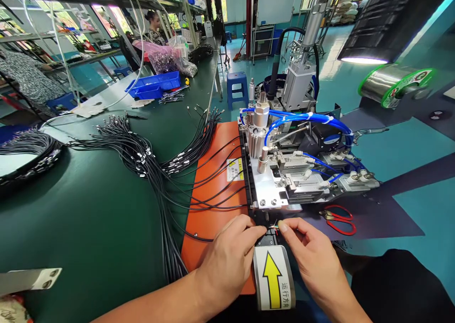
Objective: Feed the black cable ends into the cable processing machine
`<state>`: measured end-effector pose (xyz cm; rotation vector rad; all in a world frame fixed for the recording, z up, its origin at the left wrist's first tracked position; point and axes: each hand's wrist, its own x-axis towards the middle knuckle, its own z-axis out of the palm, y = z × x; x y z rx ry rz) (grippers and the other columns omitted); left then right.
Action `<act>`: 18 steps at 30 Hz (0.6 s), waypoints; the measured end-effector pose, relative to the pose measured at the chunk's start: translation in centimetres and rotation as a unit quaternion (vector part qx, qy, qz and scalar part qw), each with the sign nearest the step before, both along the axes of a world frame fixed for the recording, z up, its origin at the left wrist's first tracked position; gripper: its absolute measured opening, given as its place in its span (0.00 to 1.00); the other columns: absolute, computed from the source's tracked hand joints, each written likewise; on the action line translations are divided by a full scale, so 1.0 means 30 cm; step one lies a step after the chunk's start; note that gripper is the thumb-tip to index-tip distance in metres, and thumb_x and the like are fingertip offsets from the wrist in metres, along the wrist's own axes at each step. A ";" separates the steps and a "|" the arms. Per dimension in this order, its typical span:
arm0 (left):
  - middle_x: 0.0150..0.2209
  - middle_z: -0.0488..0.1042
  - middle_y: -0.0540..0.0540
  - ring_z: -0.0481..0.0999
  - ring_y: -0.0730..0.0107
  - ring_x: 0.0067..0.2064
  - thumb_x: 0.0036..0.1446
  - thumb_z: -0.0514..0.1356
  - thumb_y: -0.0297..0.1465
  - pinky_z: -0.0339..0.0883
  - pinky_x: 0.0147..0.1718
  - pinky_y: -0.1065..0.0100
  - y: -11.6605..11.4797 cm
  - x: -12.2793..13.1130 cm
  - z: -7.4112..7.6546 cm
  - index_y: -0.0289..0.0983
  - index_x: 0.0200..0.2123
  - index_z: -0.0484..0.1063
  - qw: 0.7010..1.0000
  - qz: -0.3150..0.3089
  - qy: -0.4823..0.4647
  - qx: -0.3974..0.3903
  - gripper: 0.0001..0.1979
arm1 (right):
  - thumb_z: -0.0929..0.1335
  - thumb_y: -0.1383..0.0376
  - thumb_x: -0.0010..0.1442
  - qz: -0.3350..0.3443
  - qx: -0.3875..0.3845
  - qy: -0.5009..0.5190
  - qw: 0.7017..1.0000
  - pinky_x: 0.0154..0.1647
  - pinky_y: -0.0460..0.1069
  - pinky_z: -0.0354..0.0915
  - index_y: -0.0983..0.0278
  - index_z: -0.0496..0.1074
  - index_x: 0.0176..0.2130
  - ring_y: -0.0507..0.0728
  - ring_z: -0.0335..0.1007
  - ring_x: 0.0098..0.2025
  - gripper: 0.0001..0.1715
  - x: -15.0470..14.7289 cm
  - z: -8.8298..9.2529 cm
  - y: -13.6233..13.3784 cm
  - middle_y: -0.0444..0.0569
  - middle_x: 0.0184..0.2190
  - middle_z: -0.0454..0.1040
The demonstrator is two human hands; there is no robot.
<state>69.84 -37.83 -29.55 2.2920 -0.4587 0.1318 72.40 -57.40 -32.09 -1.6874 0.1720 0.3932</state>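
Observation:
My left hand (231, 254) is closed at the front edge of the machine, and a black cable (199, 236) runs under its fingers. Thin coloured wires (273, 226) stick out between my two hands. The thumb and forefinger of my right hand (313, 252) pinch the ends of these wires. Just below the fingertips is a small black fixture (266, 240), partly covered. Nearer to me, a curved plate with a yellow arrow (272, 278) sits between my wrists. The machine (270, 190), with metal cylinders and blue air tubes, stands directly behind the hands.
Several cables cross the orange base (213, 180) from a large black cable bundle (152, 166) on the green table (106, 237). Red-handled scissors (339, 218) lie right of the machine. A solder wire spool (394, 83) hangs near a lamp (384, 24). Blue trays (154, 86) stand farther back.

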 end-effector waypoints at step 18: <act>0.38 0.71 0.43 0.72 0.63 0.40 0.65 0.56 0.22 0.73 0.39 0.64 -0.014 0.008 0.007 0.38 0.47 0.78 0.999 0.011 0.027 0.039 0.13 | 0.69 0.43 0.61 -0.001 0.012 -0.005 1.000 0.32 0.48 0.64 0.63 0.76 0.40 0.56 0.67 0.32 0.26 -0.001 -0.028 0.001 0.47 0.31 0.75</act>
